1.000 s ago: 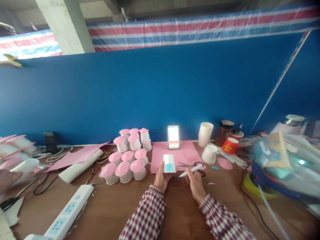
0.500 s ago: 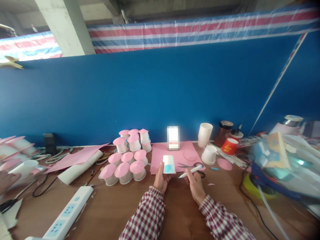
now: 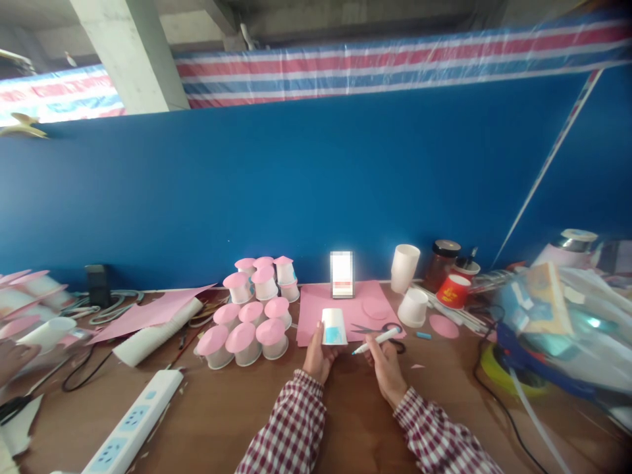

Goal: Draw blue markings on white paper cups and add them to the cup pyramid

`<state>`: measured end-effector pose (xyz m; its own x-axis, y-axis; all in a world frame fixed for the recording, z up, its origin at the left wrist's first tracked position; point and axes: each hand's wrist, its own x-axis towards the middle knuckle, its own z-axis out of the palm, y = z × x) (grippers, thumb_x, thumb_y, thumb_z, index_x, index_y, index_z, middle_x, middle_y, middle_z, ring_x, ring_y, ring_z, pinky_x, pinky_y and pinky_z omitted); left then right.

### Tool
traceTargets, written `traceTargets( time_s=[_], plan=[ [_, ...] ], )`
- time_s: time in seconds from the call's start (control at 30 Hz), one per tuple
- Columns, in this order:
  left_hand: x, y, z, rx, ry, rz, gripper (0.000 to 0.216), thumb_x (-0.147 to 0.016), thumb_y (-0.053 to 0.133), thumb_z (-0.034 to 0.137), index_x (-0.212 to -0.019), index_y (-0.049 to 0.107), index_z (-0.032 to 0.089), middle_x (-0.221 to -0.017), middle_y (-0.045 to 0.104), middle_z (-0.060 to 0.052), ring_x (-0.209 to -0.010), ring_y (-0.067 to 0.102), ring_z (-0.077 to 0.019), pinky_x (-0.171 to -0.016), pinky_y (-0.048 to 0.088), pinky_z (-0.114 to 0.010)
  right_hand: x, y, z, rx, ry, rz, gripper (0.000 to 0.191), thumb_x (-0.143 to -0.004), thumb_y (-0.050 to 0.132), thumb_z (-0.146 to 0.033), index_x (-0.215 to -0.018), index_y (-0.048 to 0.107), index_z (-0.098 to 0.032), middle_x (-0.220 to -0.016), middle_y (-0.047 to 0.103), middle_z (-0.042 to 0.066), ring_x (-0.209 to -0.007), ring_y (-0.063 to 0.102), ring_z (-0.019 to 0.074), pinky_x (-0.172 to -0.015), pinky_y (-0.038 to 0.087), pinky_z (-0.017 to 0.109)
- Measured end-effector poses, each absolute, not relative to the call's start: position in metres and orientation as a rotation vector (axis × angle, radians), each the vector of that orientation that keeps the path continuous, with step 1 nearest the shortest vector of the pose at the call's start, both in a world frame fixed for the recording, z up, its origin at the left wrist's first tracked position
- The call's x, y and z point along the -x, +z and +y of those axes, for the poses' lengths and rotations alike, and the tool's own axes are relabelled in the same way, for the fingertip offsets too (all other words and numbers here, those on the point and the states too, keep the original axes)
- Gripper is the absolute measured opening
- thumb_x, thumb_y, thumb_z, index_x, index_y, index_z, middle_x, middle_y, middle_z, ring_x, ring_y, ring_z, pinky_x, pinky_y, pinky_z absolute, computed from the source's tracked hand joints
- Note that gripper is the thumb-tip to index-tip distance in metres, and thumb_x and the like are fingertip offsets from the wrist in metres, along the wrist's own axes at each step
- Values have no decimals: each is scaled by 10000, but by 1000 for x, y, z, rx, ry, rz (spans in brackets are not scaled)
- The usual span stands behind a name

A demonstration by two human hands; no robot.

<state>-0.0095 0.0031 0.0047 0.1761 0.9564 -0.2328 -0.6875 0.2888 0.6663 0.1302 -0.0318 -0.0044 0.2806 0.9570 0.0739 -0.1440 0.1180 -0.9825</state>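
Observation:
My left hand [image 3: 319, 355] is closed round a white paper cup [image 3: 334, 317], held upside down, with a blue coloured patch on its side. In my right hand [image 3: 386, 365] is a white marker pen [image 3: 378, 340], its blue tip pointing left toward the cup without touching it. Behind the pen, scissors [image 3: 394, 328] lie partly hidden on a pink paper sheet [image 3: 311, 303]. A pink paper circle [image 3: 376, 307] rests on that sheet. A small blue pen cap [image 3: 423, 335] lies right of the scissors.
Several white cups with pink paper tops [image 3: 245, 352] stand at left. A power strip [image 3: 133, 421] and a long cup stack [image 3: 153, 332] lie farther left, near another person's hand [image 3: 14, 359]. White cups [image 3: 413, 307], a red cup [image 3: 453, 291] and a jar [image 3: 443, 263] stand right.
Both hands keep nearly the same pose, with the cup and the marker pen still in them. The whole view has shifted very slightly.

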Motion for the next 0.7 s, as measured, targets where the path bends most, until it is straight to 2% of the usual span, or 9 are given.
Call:
traceTargets(
  time_s=[0.17, 0.3, 0.47, 0.7],
  plan=[
    [9, 9, 0, -458, 1234, 692, 433, -777, 577, 472, -1008, 592, 106, -847, 643, -105, -738, 616, -196, -673, 513, -340, -132, -8, -29, 1137, 1005, -921, 398, -746, 598, -532, -605, 533, -165, -497, 480, -31, -457, 421, 93, -436, 314, 220],
    [7, 12, -1, -456, 1263, 660, 425, -786, 573, 458, -1010, 592, 97, -870, 647, -114, -745, 618, -190, -679, 512, -328, -135, -9, -26, 1115, 1033, -848, 362, -759, 597, -511, -730, 597, -149, -521, 503, -27, -464, 439, 91, -424, 325, 208],
    [7, 12, 1, -412, 1248, 659, 412, -807, 549, 442, -1023, 589, 93, -932, 651, -135, -806, 623, -204, -729, 513, -348, -137, -3, -28, 1110, 1024, -768, 346, -758, 612, -494, -806, 617, -152, -634, 596, 15, -548, 527, 121, -465, 399, 226],
    [5, 9, 2, -475, 1240, 655, 478, -790, 537, 512, -993, 597, 82, -877, 653, -144, -813, 624, -229, -742, 506, -372, -130, 10, -43, 1117, 931, -1042, 266, -784, 619, -429, -906, 599, -193, -734, 635, 15, -667, 576, 136, -555, 454, 232]
  ],
)
